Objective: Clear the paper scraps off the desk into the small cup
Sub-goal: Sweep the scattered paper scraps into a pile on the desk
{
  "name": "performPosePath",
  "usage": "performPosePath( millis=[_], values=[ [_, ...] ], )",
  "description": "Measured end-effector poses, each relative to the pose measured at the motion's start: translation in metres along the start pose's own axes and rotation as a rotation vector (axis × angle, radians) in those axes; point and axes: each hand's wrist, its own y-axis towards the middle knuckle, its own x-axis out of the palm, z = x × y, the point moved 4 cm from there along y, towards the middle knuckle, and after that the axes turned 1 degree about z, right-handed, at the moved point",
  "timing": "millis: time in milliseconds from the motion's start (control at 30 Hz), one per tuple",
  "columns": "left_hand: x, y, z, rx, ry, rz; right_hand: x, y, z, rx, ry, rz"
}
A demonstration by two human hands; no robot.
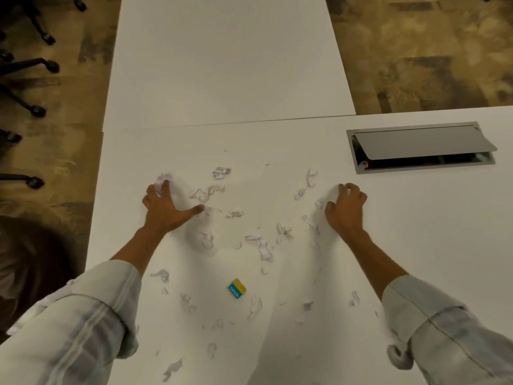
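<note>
Several white paper scraps [262, 247] lie scattered across the white desk [416, 232] between and below my two hands. My left hand [165, 209] rests on the desk at the left of the spread, thumb stretched right, its fingers touching a crumpled scrap [163, 178]. My right hand [345, 208] is cupped at the right of the spread, fingers curled over a white scrap [334, 193]. A small blue and yellow piece [237, 288] lies near the front middle. No cup is in view.
A grey cable hatch [420, 148] with its lid partly open is set into the desk at the right. A second white desk [224, 59] abuts behind. Office chair bases [30, 65] stand on the carpet at the left.
</note>
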Motion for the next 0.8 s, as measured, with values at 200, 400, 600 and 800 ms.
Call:
performPosePath(
  millis=[200, 400, 600, 800],
  values=[
    [0.026, -0.028, 0.051, 0.318, -0.07, 0.059, 0.043, -0.045, -0.076, -0.266, 0.161, -0.041],
    [0.007, -0.002, 0.072, 0.448, -0.065, 0.189, 0.026, 0.002, -0.081, -0.24, 0.111, 0.031],
    [0.005, 0.048, 0.104, 0.45, -0.022, -0.019, 0.028, 0.049, -0.087, -0.212, -0.145, -0.02],
    [0.024, 0.064, 0.131, 0.532, 0.1, -0.084, 0.06, 0.02, -0.147, -0.523, -0.111, -0.107]
  ],
)
